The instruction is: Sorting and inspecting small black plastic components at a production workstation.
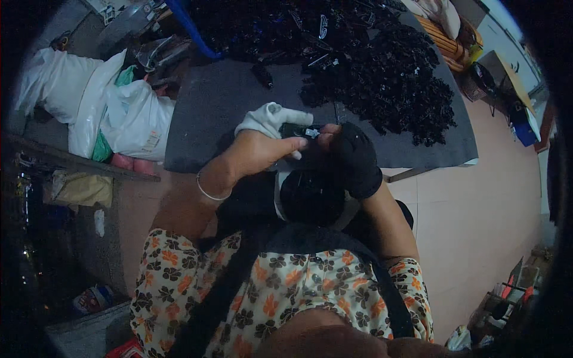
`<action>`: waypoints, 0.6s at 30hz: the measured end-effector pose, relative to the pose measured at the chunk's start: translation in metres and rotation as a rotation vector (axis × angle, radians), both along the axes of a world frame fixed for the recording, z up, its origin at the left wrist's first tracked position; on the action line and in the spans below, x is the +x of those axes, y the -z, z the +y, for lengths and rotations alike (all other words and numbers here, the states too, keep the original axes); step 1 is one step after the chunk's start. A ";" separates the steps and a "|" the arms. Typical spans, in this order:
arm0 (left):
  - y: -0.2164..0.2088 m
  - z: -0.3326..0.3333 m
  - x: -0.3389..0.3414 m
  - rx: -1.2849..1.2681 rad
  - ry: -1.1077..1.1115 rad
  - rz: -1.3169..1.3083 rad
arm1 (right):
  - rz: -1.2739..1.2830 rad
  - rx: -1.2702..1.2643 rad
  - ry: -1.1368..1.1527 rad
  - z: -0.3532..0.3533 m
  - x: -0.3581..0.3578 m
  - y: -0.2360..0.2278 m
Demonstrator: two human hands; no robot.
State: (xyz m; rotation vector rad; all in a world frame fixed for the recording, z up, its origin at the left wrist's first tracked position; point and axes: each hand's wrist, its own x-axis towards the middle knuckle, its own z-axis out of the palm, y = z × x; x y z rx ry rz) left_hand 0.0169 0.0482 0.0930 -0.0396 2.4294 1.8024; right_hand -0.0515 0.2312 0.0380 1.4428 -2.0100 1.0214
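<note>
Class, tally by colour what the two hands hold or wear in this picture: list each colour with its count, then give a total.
Black: 2, the small black part held by both hands, and the black glove on the right hand.
White: 1, the white cloth by the left hand.
Silver: 1, the bangle.
Total: 4

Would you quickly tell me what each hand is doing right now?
Left hand: bare, closed on the small black part.
Right hand: in a black glove, pinching the same part's other end.
</note>
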 end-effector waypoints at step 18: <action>0.008 0.029 0.015 -0.455 -0.027 0.704 | -1.357 -0.424 -0.104 -0.016 0.033 -0.019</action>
